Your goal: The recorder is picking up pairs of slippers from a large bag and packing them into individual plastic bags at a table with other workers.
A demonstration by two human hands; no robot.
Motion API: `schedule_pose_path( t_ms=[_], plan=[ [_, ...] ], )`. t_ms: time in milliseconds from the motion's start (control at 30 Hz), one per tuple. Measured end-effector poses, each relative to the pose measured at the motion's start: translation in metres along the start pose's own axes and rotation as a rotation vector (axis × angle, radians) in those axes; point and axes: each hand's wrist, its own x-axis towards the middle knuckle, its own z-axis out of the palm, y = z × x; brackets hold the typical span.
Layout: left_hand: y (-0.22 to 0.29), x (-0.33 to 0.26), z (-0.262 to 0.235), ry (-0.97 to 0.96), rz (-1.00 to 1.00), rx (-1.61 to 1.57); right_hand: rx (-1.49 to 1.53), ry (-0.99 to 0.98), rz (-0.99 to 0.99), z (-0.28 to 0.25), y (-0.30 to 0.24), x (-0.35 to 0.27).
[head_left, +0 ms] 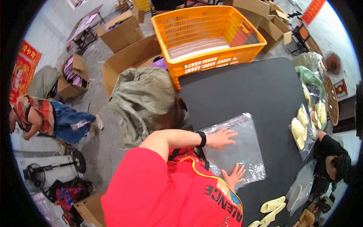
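A flat, clear plastic bag (247,145) lies on the dark table (242,90), creased and shiny along its edges. My left hand (221,139), with a black band at the wrist, rests on its upper part, fingers stretched out. Lower down, my right hand (234,176) is spread with its fingers apart on the bag near its bottom edge. Neither hand grips anything. Pale yellow slippers (273,204) lie loose on the table below my right hand. Farther right are yellow slippers in a clear bag (299,128).
An orange plastic crate (215,62) stands at the table's far end. Beside the table on the left are a grey-green sack (141,94) and open cardboard boxes (123,32). A person in black (332,160) is at the right edge; another person (49,117) stands at left.
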Motion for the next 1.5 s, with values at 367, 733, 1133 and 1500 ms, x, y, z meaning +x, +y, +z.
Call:
schedule_pose_path(
  t_ms=[367,733,1133,1500],
  plan=[
    [-0.157,-0.255,-0.181,0.87,-1.145,0.823,-0.081,0.021,0.023,0.0,-0.001,0.006],
    [-0.16,-0.24,-0.096,0.182,-0.923,-0.684,-0.08,0.051,0.023,-0.006,0.0,0.006],
    [-0.151,-0.184,-0.009,-0.195,-0.861,-0.498,-0.091,0.138,0.027,0.011,0.004,0.003],
    [-0.115,-0.145,-0.047,-0.08,-0.998,0.251,0.039,0.063,0.033,-0.011,-0.01,-0.007]
  ],
)
